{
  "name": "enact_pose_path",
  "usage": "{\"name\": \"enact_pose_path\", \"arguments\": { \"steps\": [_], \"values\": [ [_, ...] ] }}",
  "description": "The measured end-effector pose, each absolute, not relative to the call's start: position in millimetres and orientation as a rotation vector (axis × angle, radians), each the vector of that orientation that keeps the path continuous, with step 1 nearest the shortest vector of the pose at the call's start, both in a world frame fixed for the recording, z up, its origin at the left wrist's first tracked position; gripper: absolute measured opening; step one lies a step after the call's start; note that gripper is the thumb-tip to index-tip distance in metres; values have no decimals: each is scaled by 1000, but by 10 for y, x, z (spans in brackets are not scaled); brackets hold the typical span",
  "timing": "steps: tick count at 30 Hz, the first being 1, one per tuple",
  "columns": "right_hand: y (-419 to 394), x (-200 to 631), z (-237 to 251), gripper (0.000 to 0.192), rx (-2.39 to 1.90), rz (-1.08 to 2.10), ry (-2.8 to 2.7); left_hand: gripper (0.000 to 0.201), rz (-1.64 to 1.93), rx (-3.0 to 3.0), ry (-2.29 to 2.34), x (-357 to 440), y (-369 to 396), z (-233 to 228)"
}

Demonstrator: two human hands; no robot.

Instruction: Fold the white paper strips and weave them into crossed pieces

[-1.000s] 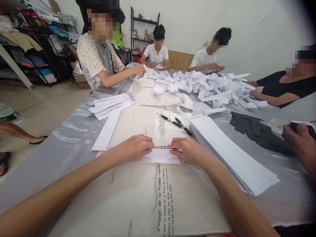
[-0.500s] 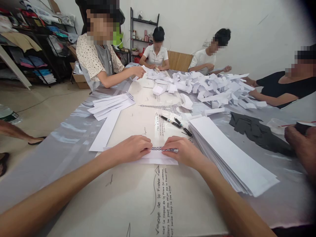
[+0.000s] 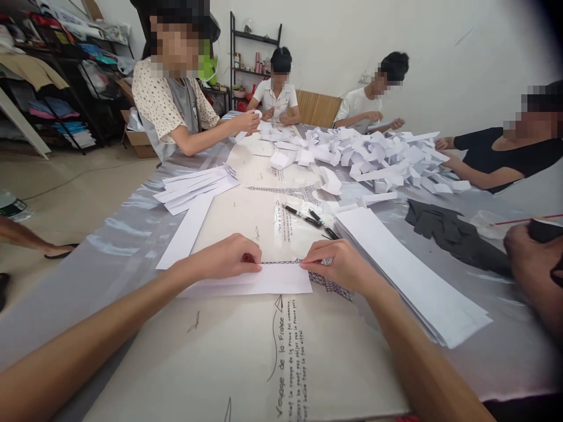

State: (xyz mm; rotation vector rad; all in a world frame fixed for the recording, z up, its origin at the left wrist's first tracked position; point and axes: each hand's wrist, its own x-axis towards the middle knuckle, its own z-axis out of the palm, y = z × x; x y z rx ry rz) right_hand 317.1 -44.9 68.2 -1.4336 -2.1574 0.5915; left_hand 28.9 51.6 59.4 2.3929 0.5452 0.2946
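A white paper strip (image 3: 264, 281) lies crosswise in front of me on the printed table cover (image 3: 237, 351). My left hand (image 3: 231, 255) is closed, with thumb and index finger pinching the strip's far edge left of its middle. Near the strip's right end, my right hand (image 3: 336, 262) pinches the same edge between thumb and fingertips. Whether that edge is folded over, I cannot tell. A stack of long white paper sheets (image 3: 409, 269) lies just right of my right hand. Beyond the hands are black pens (image 3: 308, 215).
Loose white papers (image 3: 197, 187) lie at the left, over a single sheet (image 3: 187, 228). A heap of folded paper pieces (image 3: 373, 155) covers the far right. Dark grey cloth (image 3: 453, 234) and a co-worker's hand (image 3: 528, 252) are at right. Other people sit around the table.
My hands have moved apart along the strip's far edge, the left hand leftward and the right hand rightward. A co-worker at the far left has raised their hands slightly with something white.
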Motion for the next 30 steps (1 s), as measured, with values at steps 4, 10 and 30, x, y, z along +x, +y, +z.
{"name": "enact_pose_path", "arguments": {
  "steps": [4, 10, 30],
  "values": [
    [-453, 3220, 725, 18, -1469, 671, -2034, 20, 239, 2241, 543, 207, 584, 643],
    [-467, 3064, 742, 30, -1434, 1042, -1686, 30, 186, 2036, 654, 76, 644, 765],
    [-478, 3032, 676, 38, -1362, 1316, -1268, 43, 145, 1933, 572, 178, 518, 811]
  ]
}}
